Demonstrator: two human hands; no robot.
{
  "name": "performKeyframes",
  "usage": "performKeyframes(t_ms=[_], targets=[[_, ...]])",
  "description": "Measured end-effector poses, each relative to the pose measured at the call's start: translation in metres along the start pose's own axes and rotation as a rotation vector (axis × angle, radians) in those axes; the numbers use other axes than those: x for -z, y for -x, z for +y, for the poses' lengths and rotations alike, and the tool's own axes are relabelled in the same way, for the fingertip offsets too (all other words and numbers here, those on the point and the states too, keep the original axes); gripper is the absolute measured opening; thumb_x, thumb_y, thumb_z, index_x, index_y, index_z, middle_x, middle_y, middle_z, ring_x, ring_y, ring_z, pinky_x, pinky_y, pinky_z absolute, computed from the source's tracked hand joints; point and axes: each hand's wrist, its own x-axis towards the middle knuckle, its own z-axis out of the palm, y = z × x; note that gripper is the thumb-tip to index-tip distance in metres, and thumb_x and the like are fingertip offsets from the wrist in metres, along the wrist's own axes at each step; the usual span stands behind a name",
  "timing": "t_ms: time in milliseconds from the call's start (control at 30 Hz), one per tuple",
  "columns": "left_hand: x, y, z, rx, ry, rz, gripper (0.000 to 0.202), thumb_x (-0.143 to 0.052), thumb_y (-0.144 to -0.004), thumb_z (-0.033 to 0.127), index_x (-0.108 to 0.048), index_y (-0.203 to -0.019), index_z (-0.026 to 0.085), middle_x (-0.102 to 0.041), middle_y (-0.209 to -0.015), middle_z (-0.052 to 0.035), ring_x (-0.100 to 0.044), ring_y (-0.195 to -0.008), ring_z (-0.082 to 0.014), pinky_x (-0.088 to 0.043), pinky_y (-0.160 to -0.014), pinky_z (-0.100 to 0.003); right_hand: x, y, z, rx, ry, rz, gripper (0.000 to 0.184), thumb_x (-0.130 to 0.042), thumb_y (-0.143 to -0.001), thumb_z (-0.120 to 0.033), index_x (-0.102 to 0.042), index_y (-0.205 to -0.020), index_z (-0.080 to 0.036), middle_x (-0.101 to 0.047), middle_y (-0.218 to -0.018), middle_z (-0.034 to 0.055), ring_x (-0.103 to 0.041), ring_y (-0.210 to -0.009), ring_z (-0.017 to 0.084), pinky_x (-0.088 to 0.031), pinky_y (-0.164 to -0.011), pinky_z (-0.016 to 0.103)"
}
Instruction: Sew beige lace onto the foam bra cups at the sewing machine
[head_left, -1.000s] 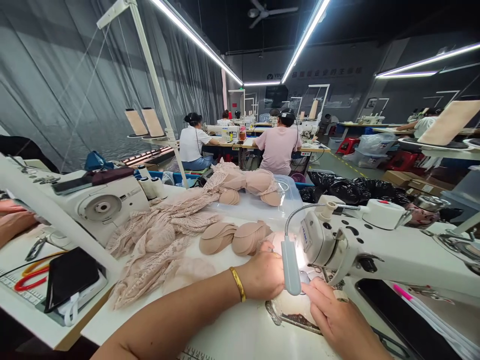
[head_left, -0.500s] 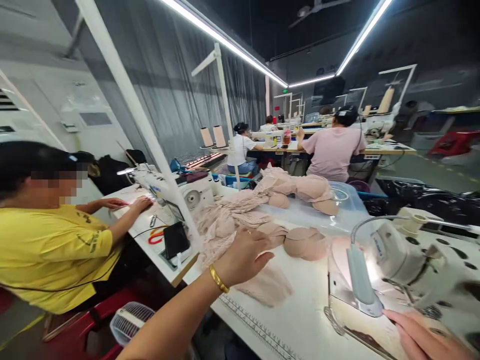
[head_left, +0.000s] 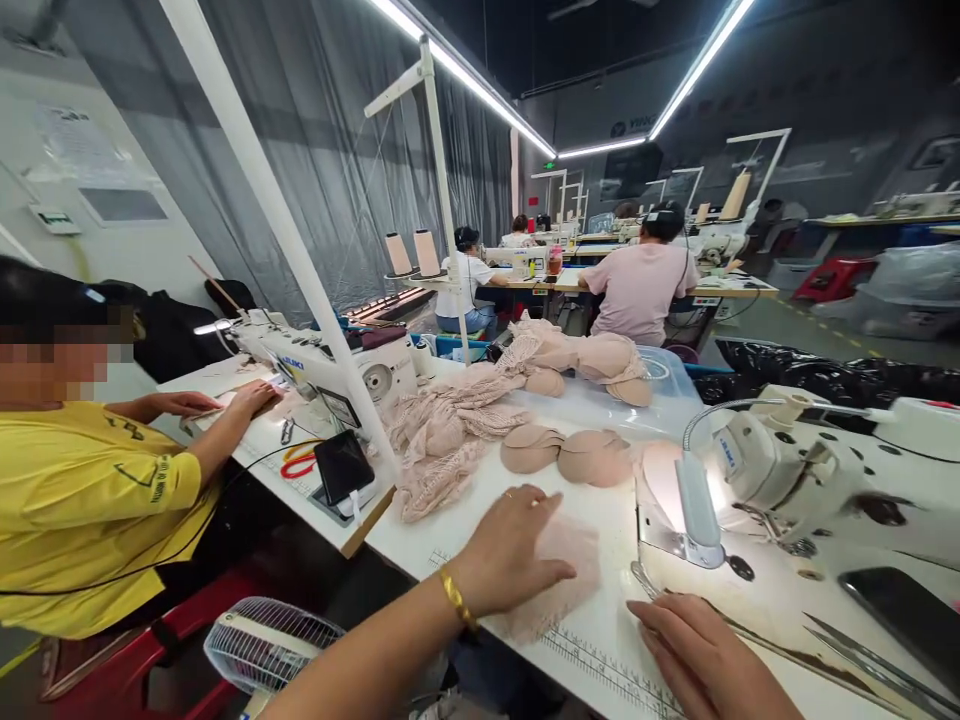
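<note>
My left hand [head_left: 510,555], with a gold bracelet [head_left: 455,598], lies over a sheer pink fabric piece [head_left: 566,570] on the white table. Its fingers are stretched out and the thumb is apart, with no grip visible. My right hand [head_left: 705,650] is low at the table's front, fingers extended, to the right of the fabric and near the printed ruler strip [head_left: 600,670]. Behind the hands lie stacked beige bra cups [head_left: 596,458] and a heap of pink lace fabric [head_left: 450,430]. A lit sewing machine [head_left: 780,470] with a lamp [head_left: 699,505] stands at the right.
Scissors [head_left: 877,665] and a dark phone [head_left: 904,610] lie at the right. A clear plastic bin [head_left: 675,385] holds bra pieces. A co-worker in yellow [head_left: 97,510] sews at the left, beside a white thread-stand pole [head_left: 277,230]. A small fan [head_left: 274,640] stands below the table edge.
My left hand and the sheer fabric have moved nearer to me and right, away from the cups. My right hand has moved left from beside the lamp to the table's front. The view has shifted.
</note>
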Motion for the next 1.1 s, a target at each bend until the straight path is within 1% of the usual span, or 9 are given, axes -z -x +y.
performKeyframes(t_ms=[67,167,267,367,500,600,800,967,1100], targets=[[-0.003,-0.017,-0.001,0.093,-0.105,-0.065,0.054,-0.093,-0.074,0.041,-0.07,-0.115,0.015,-0.067,-0.12,-0.0177,-0.06,-0.116,-0.0394,-0.047,-0.107,-0.058,-0.005,0.006,-0.003,-0.094,-0.047,-0.002,0.019,-0.064,-0.104,-0.034,-0.076,-0.119,-0.032,-0.08,-0.102,0.0044,-0.079,-0.091,0.021,-0.068,-0.079,0.028],[-0.01,-0.027,0.007,0.053,-0.048,-0.105,0.024,-0.082,-0.081,0.03,-0.062,-0.089,0.018,-0.065,-0.105,-0.0089,-0.061,-0.105,-0.0292,-0.049,-0.099,-0.043,-0.016,0.014,-0.01,-0.384,-0.192,0.031,0.03,-0.063,-0.104,-0.05,-0.077,-0.125,-0.033,-0.08,-0.118,0.0063,-0.077,-0.102,0.023,-0.067,-0.082,0.031],[-0.014,-0.023,0.022,0.063,0.315,-0.063,0.026,-0.068,-0.092,0.041,-0.053,-0.089,0.021,-0.059,-0.094,-0.0014,-0.057,-0.088,-0.0186,-0.047,-0.079,-0.03,-0.03,0.012,-0.026,-0.721,-0.387,0.114,0.057,-0.061,-0.099,-0.07,-0.07,-0.141,-0.032,-0.076,-0.134,0.0083,-0.073,-0.108,0.025,-0.063,-0.092,0.038],[-0.019,-0.018,0.034,0.137,0.787,0.036,0.04,-0.07,-0.09,0.057,-0.052,-0.089,0.021,-0.052,-0.084,0.002,-0.049,-0.077,-0.0156,-0.042,-0.071,-0.028,-0.039,0.001,-0.042,-0.855,-0.607,0.184,0.072,-0.067,-0.09,-0.08,-0.068,-0.139,-0.028,-0.077,-0.123,0.0076,-0.073,-0.103,0.026,-0.059,-0.096,0.04],[-0.032,-0.015,0.038,0.215,0.99,0.185,0.052,-0.084,-0.079,0.061,-0.051,-0.082,0.02,-0.052,-0.081,0.0023,-0.048,-0.076,-0.0147,-0.041,-0.069,-0.027,-0.039,-0.012,-0.044,-0.893,-0.747,0.236,0.056,-0.07,-0.088,-0.077,-0.072,-0.112,-0.026,-0.07,-0.086,-0.0002,-0.067,-0.083,0.023,-0.056,-0.077,0.034],[-0.043,-0.012,0.038,0.243,1.088,0.237,0.054,-0.087,-0.078,0.062,-0.054,-0.085,0.019,-0.056,-0.081,0.0015,-0.05,-0.076,-0.0149,-0.043,-0.071,-0.027,-0.034,-0.013,-0.041,-0.914,-0.733,0.259,0.052,-0.07,-0.088,-0.076,-0.071,-0.101,-0.026,-0.062,-0.074,-0.0031,-0.06,-0.073,0.021,-0.051,-0.072,0.034],[-0.055,-0.006,0.044,0.275,1.192,0.276,0.053,-0.087,-0.08,0.062,-0.06,-0.098,0.02,-0.064,-0.093,-0.0012,-0.059,-0.085,-0.0187,-0.051,-0.08,-0.031,-0.035,-0.01,-0.049,-0.939,-0.778,0.348,0.055,-0.065,-0.093,-0.077,-0.065,-0.12,-0.029,-0.071,-0.091,0.0,-0.064,-0.077,0.021,-0.054,-0.079,0.036],[-0.061,-0.007,0.049,0.254,1.211,0.307,0.053,-0.087,-0.08,0.061,-0.055,-0.092,0.02,-0.06,-0.088,0.0004,-0.056,-0.082,-0.0166,-0.049,-0.076,-0.028,-0.039,-0.01,-0.053,-0.821,-0.666,0.245,0.045,-0.068,-0.093,-0.072,-0.067,-0.091,-0.027,-0.061,-0.091,-0.001,-0.059,-0.079,0.019,-0.05,-0.073,0.031],[-0.064,-0.001,0.044,0.269,1.099,0.304,0.055,-0.081,-0.084,0.065,-0.049,-0.086,0.021,-0.054,-0.083,0.002,-0.047,-0.075,-0.0142,-0.043,-0.07,-0.027,-0.031,-0.009,-0.053,-0.775,-0.415,0.373,0.046,-0.063,-0.096,-0.072,-0.067,-0.087,-0.028,-0.065,-0.12,0.0057,-0.06,-0.107,0.026,-0.05,-0.091,0.035]])
